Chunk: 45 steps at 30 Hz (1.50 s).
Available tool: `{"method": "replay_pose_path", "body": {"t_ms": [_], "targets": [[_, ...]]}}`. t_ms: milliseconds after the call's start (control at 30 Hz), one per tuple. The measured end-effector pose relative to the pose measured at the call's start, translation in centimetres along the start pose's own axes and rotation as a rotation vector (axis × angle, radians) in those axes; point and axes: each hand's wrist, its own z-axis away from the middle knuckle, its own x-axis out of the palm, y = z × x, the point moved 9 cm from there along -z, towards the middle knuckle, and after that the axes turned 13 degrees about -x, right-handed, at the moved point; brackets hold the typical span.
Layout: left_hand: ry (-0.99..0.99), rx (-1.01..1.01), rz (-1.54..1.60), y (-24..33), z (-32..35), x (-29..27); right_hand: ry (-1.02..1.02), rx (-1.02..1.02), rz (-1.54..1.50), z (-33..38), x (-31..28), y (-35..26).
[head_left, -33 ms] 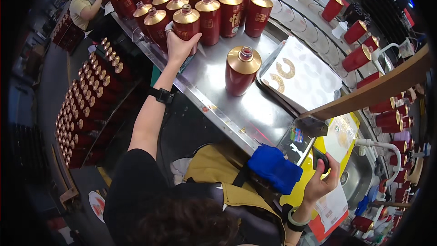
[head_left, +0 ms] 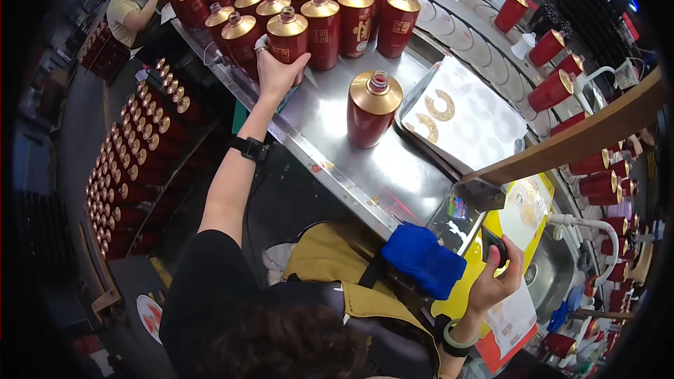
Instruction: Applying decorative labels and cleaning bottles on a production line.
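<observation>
At the near edge of a group of bottles, my left hand (head_left: 279, 74) is wrapped round the lower part of a red bottle with a gold shoulder (head_left: 288, 35). The bottle stands upright and uncapped. Another red and gold bottle (head_left: 372, 114) stands alone on the steel bench (head_left: 330, 147), to the right of that hand. Low on the right, my right hand (head_left: 500, 277) pinches a small dark rounded object (head_left: 493, 247) over a yellow sheet (head_left: 460, 291); its kind cannot be made out.
A tray with a white sheet (head_left: 470, 112) bears gold C-shaped labels (head_left: 440, 105). A wooden bar (head_left: 569, 144) crosses the right side above a sink (head_left: 551, 274). A blue cloth bundle (head_left: 423, 260) is at the bench edge. Crated bottles (head_left: 140, 161) stand left; a co-worker (head_left: 130, 10) sits far left.
</observation>
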Motion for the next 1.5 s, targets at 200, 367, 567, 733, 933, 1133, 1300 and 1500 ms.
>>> {"method": "replay_pose_path", "body": {"t_ms": [200, 367, 567, 733, 933, 1133, 1300, 1500], "targets": [[-0.06, -0.162, -0.142, -3.1, 1.8, 0.2, 0.003, -0.003, -0.011, 0.4, -0.2, 0.4], [-0.26, -0.271, -0.545, -7.1, 2.6, 1.8, -0.01, 0.011, -0.015, 0.8, -0.1, 0.5], [-0.206, -0.018, -0.774, -6.6, 2.3, 1.7, -0.026, 0.083, -0.063, 1.4, 0.2, 1.0], [-0.308, -0.278, -0.807, -6.6, 2.5, 0.9, 0.007, 0.078, -0.071, 1.8, 0.2, 1.1], [-0.312, -0.278, -0.724, -5.3, 4.2, 0.0, -0.017, 0.113, -0.058, 2.6, 0.2, 1.4], [-0.379, -0.304, -0.639, -6.8, 3.5, 0.7, -0.009, 0.07, -0.037, 2.7, 0.4, 0.6], [-0.456, -0.328, -0.51, -4.7, 5.4, 0.3, 0.021, 0.054, -0.111, 2.6, 0.7, -0.4], [0.102, -0.404, 0.089, -6.8, 10.2, -9.1, 0.016, 0.127, -0.193, 3.0, 0.9, -0.9]]}}
